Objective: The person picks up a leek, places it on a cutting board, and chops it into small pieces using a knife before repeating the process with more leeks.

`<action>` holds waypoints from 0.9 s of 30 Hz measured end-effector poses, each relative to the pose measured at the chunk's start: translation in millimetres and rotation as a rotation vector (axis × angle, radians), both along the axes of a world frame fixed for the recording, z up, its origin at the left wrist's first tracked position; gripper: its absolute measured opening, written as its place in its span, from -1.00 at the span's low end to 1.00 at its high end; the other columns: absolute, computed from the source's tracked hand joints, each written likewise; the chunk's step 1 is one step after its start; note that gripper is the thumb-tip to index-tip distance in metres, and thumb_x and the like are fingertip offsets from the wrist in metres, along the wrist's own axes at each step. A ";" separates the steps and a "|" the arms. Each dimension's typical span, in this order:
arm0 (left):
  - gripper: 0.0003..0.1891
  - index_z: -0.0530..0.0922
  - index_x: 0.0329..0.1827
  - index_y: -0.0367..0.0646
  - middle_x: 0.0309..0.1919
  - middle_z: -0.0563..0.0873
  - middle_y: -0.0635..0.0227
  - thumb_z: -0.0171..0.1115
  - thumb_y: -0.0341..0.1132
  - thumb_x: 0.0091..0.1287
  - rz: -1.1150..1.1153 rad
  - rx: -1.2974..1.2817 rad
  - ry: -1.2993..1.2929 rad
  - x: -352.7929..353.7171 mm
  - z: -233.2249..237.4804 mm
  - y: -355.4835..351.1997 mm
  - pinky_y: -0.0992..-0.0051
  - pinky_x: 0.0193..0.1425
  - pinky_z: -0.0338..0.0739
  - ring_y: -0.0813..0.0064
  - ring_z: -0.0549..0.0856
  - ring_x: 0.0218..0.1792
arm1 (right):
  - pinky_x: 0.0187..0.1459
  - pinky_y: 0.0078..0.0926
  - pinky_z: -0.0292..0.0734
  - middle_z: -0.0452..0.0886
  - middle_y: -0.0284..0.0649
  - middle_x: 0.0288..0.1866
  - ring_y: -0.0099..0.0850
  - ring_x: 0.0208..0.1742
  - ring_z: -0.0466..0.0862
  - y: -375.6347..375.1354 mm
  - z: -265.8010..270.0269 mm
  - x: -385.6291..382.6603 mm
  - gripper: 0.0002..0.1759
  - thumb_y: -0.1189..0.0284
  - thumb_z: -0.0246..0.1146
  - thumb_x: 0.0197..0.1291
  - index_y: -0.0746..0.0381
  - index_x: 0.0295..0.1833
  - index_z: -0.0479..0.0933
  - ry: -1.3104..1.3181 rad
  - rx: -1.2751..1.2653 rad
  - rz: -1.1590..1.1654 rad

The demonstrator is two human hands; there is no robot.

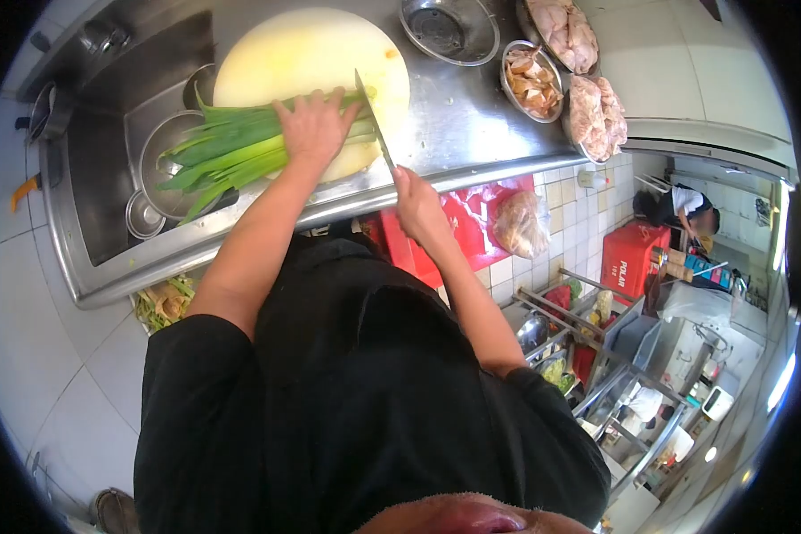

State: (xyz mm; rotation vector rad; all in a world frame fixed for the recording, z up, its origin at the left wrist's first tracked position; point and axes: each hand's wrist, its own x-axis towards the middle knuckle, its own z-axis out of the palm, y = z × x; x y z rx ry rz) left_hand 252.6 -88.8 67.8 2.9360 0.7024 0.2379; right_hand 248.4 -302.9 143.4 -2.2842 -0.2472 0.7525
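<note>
Leeks (240,147) lie in a bundle across the near part of a round pale-yellow cutting board (303,49). Their pale ends are on the board, and their dark green leaves run off its left edge and hang over the sink (107,151), above a steel bowl (156,165) that sits in it. In the head view the left hand (316,125) is spread palm-down on the stalks, fingers pointing away from the body. It presses rather than grips, which seems to keep the loose bundle together and stop it rolling. The right hand (418,205) is closed around the handle of a knife (376,125). The long blade angles up and away across the stalks, just to the right of the left fingertips, so the two hands work close together with only the blade between them. The board fills most of the steel counter (454,125) from front to back, and its near rim sits close to the counter's front edge. To the right an empty steel bowl (449,27), a bowl of cut pieces (531,80) and two bowls of raw chicken (596,116) crowd the surface, so there is little room past the knife on that side. The far half of the board is bare. Below the counter hangs a red plastic bag (472,222). Another person (681,209) bends over well apart at the far right.
</note>
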 end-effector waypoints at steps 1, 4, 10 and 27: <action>-0.42 0.70 0.41 0.22 0.10 0.81 0.22 0.01 0.32 0.61 0.000 -0.002 0.007 -0.6 1.5 -2.3 -0.52 0.44 0.28 0.05 0.76 0.13 | 0.31 0.11 0.52 0.68 0.44 0.11 0.39 0.27 0.62 6.1 -6.0 5.0 -0.37 0.05 -0.08 0.72 0.40 0.31 0.63 -0.015 0.011 0.006; -0.44 0.70 0.40 0.22 0.10 0.81 0.22 0.00 0.30 0.62 0.019 -0.050 0.020 0.3 4.9 -2.1 -0.50 0.47 0.26 0.05 0.75 0.15 | 0.30 0.11 0.52 0.68 0.44 0.08 0.41 0.24 0.61 23.8 -3.3 26.5 -0.37 0.05 -0.08 0.73 0.41 0.27 0.64 -0.003 -0.012 0.021; -0.47 0.71 0.38 0.22 0.08 0.82 0.23 0.02 0.27 0.63 0.023 -0.052 0.020 0.3 4.1 -2.6 -0.50 0.47 0.25 0.05 0.76 0.14 | 0.32 0.08 0.53 0.69 0.41 0.11 0.39 0.27 0.62 3.8 47.0 9.3 -0.36 0.04 -0.07 0.72 0.40 0.31 0.63 0.050 -0.053 0.011; -0.49 0.72 0.36 0.19 0.05 0.83 0.26 0.05 0.23 0.63 0.039 -0.005 -0.041 1.3 -3.7 -3.7 -0.48 0.47 0.28 0.06 0.77 0.13 | 0.27 0.09 0.54 0.68 0.44 0.08 0.40 0.24 0.63 16.8 35.6 28.8 -0.38 0.04 -0.05 0.72 0.38 0.27 0.65 0.050 -0.051 0.031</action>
